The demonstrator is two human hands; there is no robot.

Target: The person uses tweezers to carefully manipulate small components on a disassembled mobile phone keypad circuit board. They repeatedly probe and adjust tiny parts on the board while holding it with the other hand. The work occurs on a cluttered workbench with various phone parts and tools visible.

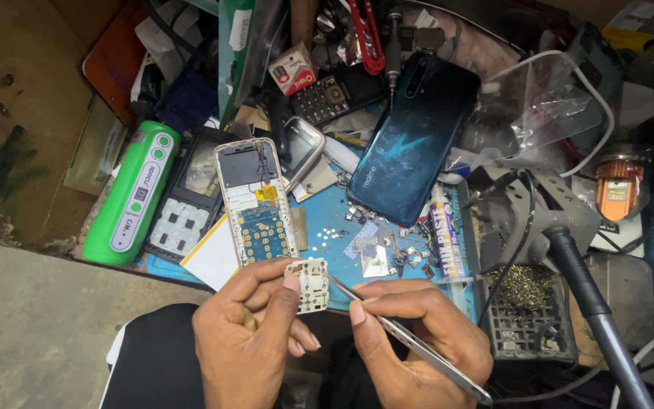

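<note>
My left hand [255,326] pinches a small white keypad frame [308,284] between thumb and fingers, held upright over my lap. My right hand [418,341] grips thin metal tweezers [410,341], whose tip touches the right edge of the frame. Just beyond my hands an opened white keypad phone [255,201] lies on the blue mat [327,220] with its circuit board and keypad contacts exposed. Small metal parts [372,242] are scattered on the mat to its right.
A dark blue smartphone [414,136] lies face down behind the mat. A green device [134,193] and a black phone shell [187,201] sit at left. A soldering iron [592,303] rests in its stand with brass wool [524,288] at right. Clutter fills the back.
</note>
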